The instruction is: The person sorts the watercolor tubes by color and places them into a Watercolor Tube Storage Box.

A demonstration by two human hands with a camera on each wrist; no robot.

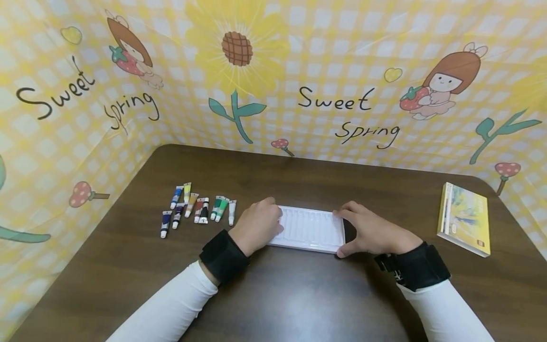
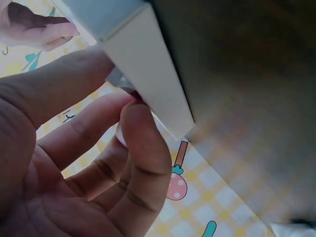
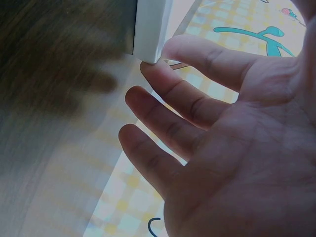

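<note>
A shallow white box with a ridged plastic tray lies flat on the table, its slots running front to back. At its left end, my left hand pinches a small paint tube between thumb and fingers; a clear-white end and a dark red bit show, the rest being hidden. My right hand holds the box's right end, thumb at the near corner and fingers at the far one. In the right wrist view its fingertips touch the white corner, while the other fingers spread loosely.
Left of the box, several small paint tubes in blue, yellow, red, black, green and white lie in a loose row. A yellow printed box lid rests at the right. Patterned yellow cloth surrounds the brown table.
</note>
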